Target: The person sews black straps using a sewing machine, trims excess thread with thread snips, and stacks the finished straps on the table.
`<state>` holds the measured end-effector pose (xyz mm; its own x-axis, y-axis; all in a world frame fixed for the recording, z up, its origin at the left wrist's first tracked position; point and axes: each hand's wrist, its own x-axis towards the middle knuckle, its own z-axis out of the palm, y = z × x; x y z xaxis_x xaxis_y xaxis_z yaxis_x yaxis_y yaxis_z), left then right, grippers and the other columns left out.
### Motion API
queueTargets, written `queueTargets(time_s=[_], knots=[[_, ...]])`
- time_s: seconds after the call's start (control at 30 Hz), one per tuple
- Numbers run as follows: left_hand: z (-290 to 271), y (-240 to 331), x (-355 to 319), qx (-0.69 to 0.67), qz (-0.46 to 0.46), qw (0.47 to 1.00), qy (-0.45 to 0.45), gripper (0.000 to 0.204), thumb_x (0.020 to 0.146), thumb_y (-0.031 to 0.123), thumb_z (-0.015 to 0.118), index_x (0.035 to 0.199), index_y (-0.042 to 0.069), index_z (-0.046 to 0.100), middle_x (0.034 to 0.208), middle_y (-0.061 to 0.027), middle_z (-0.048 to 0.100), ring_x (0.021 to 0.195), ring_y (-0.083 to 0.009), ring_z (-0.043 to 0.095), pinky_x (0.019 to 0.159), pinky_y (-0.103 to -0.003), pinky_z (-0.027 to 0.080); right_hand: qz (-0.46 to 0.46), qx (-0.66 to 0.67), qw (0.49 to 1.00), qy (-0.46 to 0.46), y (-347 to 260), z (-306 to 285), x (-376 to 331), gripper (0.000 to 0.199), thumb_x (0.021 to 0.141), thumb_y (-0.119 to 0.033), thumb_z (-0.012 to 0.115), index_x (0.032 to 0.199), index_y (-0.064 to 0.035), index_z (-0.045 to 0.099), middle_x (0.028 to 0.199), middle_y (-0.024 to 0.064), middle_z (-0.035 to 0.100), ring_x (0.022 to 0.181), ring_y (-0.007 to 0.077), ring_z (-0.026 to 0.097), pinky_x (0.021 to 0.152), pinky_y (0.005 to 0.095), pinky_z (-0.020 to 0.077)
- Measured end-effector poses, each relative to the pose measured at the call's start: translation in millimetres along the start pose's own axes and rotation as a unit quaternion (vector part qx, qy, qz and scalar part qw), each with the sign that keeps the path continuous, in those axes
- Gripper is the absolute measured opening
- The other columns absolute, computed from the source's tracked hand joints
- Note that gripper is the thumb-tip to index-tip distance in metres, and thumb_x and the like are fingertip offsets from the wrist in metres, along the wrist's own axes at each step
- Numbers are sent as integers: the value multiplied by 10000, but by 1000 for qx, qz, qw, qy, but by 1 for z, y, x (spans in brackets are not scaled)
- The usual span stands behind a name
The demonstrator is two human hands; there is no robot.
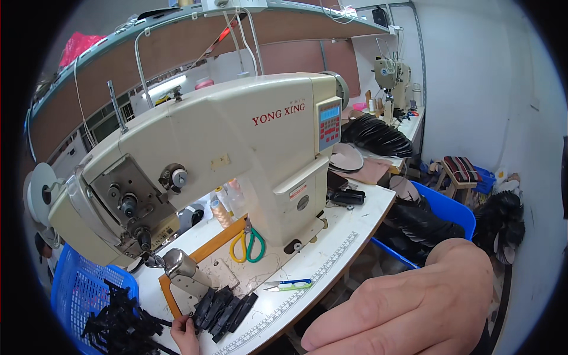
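My left hand [184, 337] is low in the picture at the near edge of the white sewing table. Its fingertips are pinched together beside a row of black folded strips [222, 310]; what they hold, if anything, is too small to make out. Just above stands the metal post [188, 273] of a cream post-bed sewing machine [236, 124]. My right hand [408, 302] looms large at the lower right, close to the camera and beyond the table's edge. Its back faces up, and its fingertips are hidden or cut off.
Thread snips [290, 284], a ruler strip [296, 296] and yellow-green scissors [248, 244] lie on the table. A tangle of black strips [121, 322] hangs by the blue basket [89, 284] at left. A blue bin [458, 207] with black pieces stands at right.
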<state>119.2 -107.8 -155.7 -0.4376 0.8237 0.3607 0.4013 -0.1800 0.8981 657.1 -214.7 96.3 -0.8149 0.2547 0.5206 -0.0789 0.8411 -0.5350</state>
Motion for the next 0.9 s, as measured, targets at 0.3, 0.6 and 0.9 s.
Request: queueTargets(time_s=[0.3,0.6,0.9], knots=[[26,14,4,14,-37,999,8,90,816,13,551,891,-29,580,756,-40,579,639,-87,512,571,-211,411,3,12,1000,17,44,13,40,636,717,-135,726,1241,20,403,1134,128,529,1069,243,507,920,360,395],[35,-14,23,1,-41,999,-6,65,829,16,547,883,-8,575,761,-15,576,648,-68,496,577,-196,395,180,147,904,358,179,31,18,693,652,12,669,1260,-20,336,1081,137,535,997,179,518,841,306,432],[28,-14,26,14,-55,998,0,68,823,10,558,884,-8,583,751,-12,567,655,-66,494,587,-198,399,408,-65,770,486,377,11,-36,728,648,-22,676,1278,-15,309,1116,118,489,977,185,496,854,307,421]])
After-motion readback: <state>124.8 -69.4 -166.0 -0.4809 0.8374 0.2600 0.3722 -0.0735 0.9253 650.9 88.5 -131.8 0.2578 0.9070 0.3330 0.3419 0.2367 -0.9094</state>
